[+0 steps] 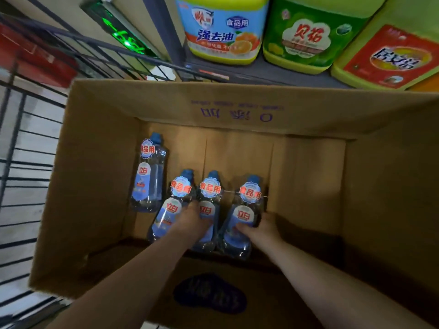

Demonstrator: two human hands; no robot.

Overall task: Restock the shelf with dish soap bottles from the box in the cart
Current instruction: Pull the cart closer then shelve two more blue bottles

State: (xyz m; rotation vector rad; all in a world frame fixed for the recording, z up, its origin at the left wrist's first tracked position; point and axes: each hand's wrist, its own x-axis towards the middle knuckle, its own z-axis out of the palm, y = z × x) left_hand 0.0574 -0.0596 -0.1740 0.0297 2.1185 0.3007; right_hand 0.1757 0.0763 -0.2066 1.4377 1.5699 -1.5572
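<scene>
- We look down into a large brown cardboard box with its flaps open, sitting in a wire cart.
- Four clear dish soap bottles with blue caps rest inside the box, caps pointing away from us. There is a lone bottle by the left wall. Then a left bottle, a middle bottle and a right bottle sit side by side.
- Our left hand lies back-up over the left and middle bottles; we cannot tell whether its fingers close on either.
- Our right hand wraps around the right bottle, thumb across its label.
- Beyond the box, a dark shelf holds three big jugs: a yellow jug, a green jug and a red-labelled jug.
- A green lit sign glows at upper left.
</scene>
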